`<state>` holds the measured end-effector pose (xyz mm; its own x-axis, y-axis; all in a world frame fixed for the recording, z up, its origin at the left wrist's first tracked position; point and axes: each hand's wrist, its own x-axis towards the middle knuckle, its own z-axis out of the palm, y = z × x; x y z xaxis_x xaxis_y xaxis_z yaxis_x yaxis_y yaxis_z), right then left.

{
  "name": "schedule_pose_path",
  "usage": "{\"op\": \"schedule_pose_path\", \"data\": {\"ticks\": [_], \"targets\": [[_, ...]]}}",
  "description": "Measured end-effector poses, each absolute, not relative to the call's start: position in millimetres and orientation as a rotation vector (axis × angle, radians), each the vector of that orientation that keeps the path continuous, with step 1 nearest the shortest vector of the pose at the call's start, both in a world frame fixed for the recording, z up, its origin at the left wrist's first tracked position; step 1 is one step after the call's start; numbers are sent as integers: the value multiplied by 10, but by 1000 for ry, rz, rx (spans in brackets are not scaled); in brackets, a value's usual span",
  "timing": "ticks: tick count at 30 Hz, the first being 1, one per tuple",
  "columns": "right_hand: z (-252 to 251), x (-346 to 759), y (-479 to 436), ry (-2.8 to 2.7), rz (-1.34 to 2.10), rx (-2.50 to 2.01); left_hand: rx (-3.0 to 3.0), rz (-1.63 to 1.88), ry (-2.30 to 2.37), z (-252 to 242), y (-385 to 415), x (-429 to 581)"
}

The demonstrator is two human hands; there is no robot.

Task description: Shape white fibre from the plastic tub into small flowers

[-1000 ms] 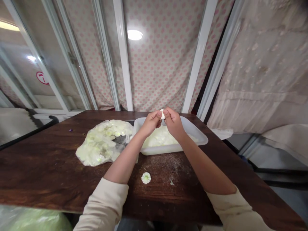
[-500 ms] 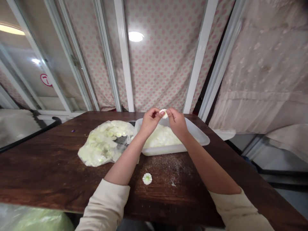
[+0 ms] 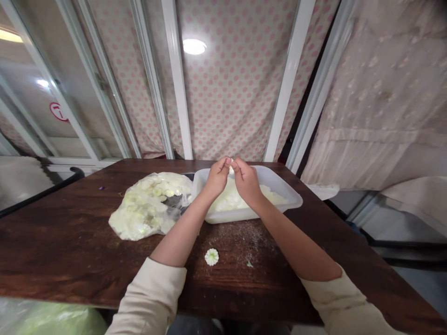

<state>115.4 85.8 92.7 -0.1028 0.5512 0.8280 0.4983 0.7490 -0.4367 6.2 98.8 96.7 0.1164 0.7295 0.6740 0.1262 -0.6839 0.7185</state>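
Over the back part of a white plastic tub (image 3: 244,215), my left hand (image 3: 218,176) and my right hand (image 3: 246,180) meet, fingertips close together. Between them they pinch a small white flower piece (image 3: 231,168), mostly covered by the fingers. Pale whitish pieces (image 3: 226,197) are heaped inside the tub. To the left lies a clear plastic bag (image 3: 139,211) full of white and pale green flower pieces. One white scalloped flower with a green centre (image 3: 211,257) rests on the table in front of the tub.
The dark wooden table (image 3: 63,232) has pale crumbs scattered before the tub. A pale green plastic bag (image 3: 63,318) sits below the table's front left edge. Behind stand white-framed panes with a dotted curtain (image 3: 226,93).
My right hand has drawn in to the left, against my left hand, and the flower between them is more hidden. The whole view has shifted slightly.
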Motion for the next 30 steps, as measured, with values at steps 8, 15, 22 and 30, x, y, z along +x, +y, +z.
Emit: {"op": "schedule_pose_path", "data": {"ticks": [8,15,22,30], "targets": [[981,1157,794,-1653,96,-810,1992,1708,819,1044,851,119],[1004,1180,781,-1651,32,-807,1795,1675,756,909,908,213],[963,1174,851,-1621,45,-813,2001,1764,787,1016,818,167],[1078,1080,548,-1498,-48,-789,2322,1807,963,1233,604,134]]}}
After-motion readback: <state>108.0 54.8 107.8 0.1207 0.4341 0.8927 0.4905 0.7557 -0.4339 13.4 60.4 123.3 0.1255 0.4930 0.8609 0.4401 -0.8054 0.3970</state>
